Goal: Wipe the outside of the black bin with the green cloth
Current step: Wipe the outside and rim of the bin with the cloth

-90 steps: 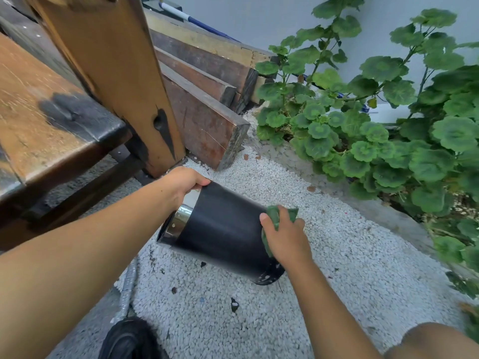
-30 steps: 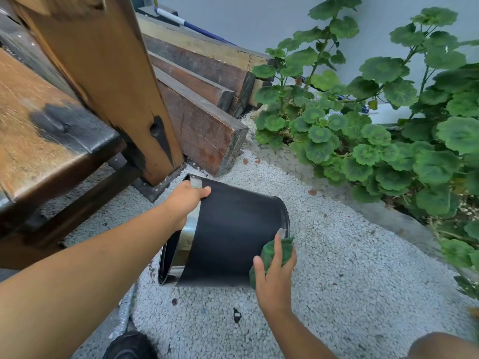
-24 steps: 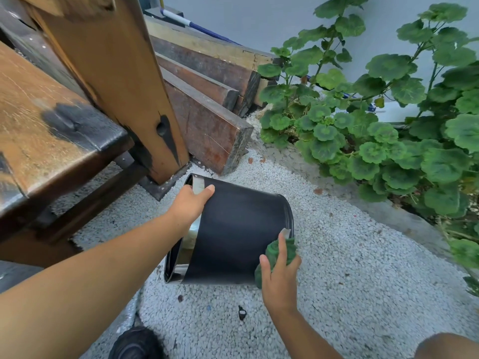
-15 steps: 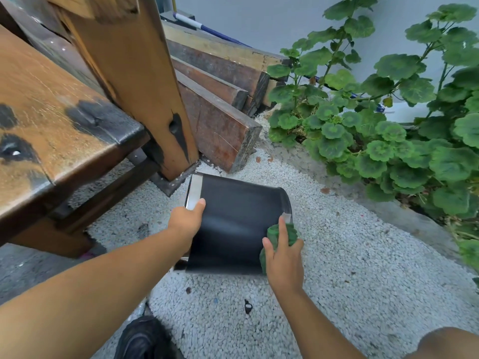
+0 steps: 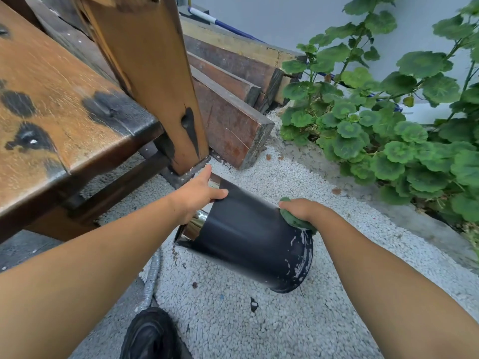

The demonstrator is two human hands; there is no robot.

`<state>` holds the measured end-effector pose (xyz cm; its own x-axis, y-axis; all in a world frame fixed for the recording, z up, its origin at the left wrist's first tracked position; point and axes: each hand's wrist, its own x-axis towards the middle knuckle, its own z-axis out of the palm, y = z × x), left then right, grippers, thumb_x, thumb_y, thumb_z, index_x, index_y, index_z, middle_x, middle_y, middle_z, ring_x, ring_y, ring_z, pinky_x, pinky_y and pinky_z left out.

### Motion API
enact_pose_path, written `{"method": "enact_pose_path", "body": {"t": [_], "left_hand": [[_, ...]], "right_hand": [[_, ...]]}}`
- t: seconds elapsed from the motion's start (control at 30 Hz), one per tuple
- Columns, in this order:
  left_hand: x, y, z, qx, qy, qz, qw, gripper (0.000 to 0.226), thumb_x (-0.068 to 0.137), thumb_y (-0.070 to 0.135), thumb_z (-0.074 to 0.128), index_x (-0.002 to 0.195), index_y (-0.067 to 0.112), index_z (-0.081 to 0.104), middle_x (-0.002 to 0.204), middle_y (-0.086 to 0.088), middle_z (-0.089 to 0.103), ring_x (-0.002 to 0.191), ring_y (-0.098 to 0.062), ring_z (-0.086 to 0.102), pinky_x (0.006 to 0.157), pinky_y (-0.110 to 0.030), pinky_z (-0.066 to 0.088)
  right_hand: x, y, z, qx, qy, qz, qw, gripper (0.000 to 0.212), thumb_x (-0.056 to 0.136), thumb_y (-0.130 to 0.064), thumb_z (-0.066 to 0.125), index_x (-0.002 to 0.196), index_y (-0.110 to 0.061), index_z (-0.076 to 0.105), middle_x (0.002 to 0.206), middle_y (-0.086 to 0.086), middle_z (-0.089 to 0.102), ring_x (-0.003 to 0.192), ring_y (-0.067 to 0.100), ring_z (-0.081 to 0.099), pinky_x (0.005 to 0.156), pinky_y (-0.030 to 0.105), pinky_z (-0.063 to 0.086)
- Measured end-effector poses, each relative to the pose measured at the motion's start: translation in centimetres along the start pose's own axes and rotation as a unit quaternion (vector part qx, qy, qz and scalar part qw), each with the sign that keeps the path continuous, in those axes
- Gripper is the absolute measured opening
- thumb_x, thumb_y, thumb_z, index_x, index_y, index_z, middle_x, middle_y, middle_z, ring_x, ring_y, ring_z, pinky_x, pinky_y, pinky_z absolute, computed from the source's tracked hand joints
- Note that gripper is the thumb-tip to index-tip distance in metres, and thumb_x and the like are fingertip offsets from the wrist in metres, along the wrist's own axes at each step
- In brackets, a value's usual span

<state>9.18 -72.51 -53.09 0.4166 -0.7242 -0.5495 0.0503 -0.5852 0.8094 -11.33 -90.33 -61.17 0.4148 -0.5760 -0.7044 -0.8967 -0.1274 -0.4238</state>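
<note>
The black bin with a shiny metal rim is held tilted on its side above the white gravel, its base toward the lower right and its mouth toward the left. My left hand grips the rim at the bin's upper left edge. My right hand holds the crumpled green cloth against the bin's upper right side, near the base. White specks show on the base edge.
A wooden bench and its thick post stand at the left. Stacked timber beams lie behind the bin. Green leafy plants fill the right. A black shoe is at the bottom.
The bin has been turned so that its base now points lower right. My right hand with the cloth has moved from the lower right edge to the upper side near the base.
</note>
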Motion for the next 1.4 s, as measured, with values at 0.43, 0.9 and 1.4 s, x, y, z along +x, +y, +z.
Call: {"method": "enact_pose_path", "body": {"t": [0.43, 0.9, 1.4], "left_hand": [[3.3, 5.4, 3.4, 0.014, 0.088, 0.006, 0.996, 0.042, 0.085, -0.016, 0.057, 0.122, 0.002, 0.064, 0.117, -0.014, 0.062, 0.091, -0.023, 0.06, 0.072, -0.019, 0.047], [4.1, 5.6, 2.2, 0.017, 0.148, -0.075, 0.986, 0.054, 0.093, 0.036, 0.063, 0.134, 0.002, 0.052, 0.124, -0.011, 0.06, 0.11, -0.028, 0.059, 0.095, -0.039, 0.047], [0.4, 1.9, 0.0, 0.186, 0.002, 0.097, 0.978, 0.065, 0.088, 0.048, 0.064, 0.136, 0.009, 0.044, 0.139, -0.016, 0.051, 0.12, -0.031, 0.056, 0.078, -0.039, 0.053]], "right_hand": [[-8.1, 4.3, 6.5, 0.191, 0.178, 0.013, 0.965, 0.052, 0.096, -0.059, 0.04, 0.146, -0.045, 0.034, 0.135, 0.009, 0.05, 0.109, 0.028, 0.058, 0.096, 0.042, 0.046], [-12.1, 3.8, 12.4, 0.221, 0.305, -0.062, 0.924, 0.07, 0.095, -0.062, 0.045, 0.148, -0.065, 0.0, 0.124, 0.004, 0.031, 0.08, 0.008, 0.054, 0.079, 0.032, 0.047], [-2.7, 2.0, -1.1, 0.16, -0.003, 0.07, 0.985, 0.046, 0.094, -0.058, 0.046, 0.096, -0.017, 0.069, 0.103, 0.019, 0.07, 0.09, 0.04, 0.072, 0.072, 0.055, 0.062]]}}
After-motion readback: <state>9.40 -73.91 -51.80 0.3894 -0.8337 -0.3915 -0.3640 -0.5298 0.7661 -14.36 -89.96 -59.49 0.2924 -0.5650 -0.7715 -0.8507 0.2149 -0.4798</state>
